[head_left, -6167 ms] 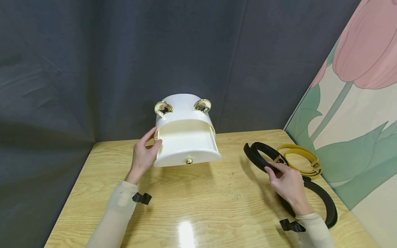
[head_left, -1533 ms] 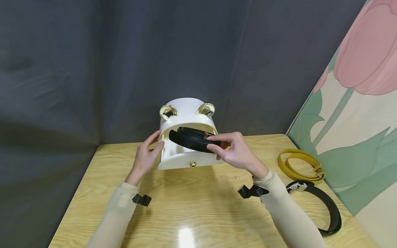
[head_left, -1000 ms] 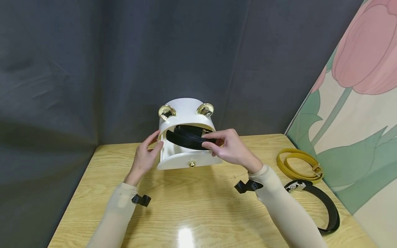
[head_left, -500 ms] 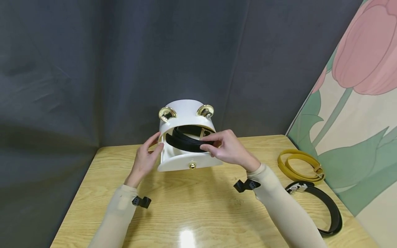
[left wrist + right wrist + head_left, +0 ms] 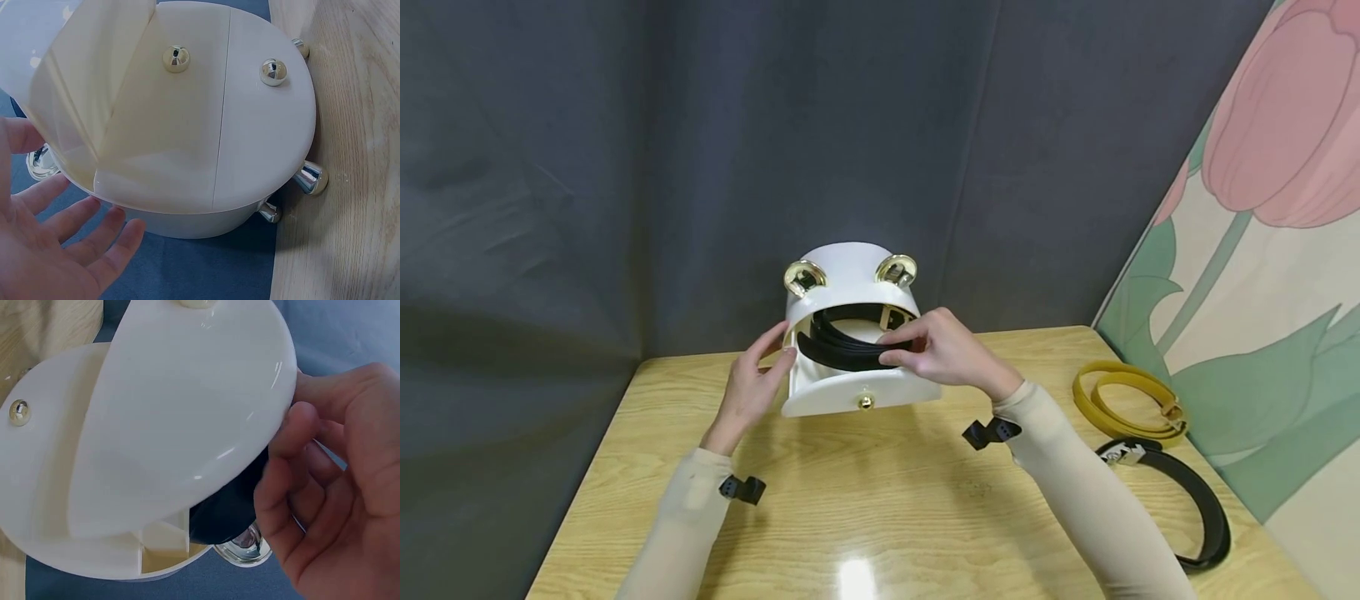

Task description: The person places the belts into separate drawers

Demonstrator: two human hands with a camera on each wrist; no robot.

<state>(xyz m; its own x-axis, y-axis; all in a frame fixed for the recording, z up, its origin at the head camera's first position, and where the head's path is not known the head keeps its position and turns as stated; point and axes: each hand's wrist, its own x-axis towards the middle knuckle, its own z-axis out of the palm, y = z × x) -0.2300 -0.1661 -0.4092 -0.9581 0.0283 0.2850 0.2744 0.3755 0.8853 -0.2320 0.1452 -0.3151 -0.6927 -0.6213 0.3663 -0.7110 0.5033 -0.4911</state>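
A white rounded drawer box with two gold eye-like discs on top stands at the back of the table. Its upper drawer, which has a gold knob, is pulled out. My right hand pinches a coiled black belt between thumb and fingers, inside the drawer opening. From the right wrist, the drawer front hides most of that belt. My left hand touches the box's left side with fingertips. In the left wrist view its fingers are spread and loosely extended.
To the right on the wooden table lies a coiled yellow belt. Nearer me is another black belt with a silver buckle, partly hidden by my right sleeve. A dark curtain hangs close behind the box.
My right hand has carried the coiled black belt from the right side of the table to the drawer and lowered it in slightly. My left hand has stayed at the box's side.
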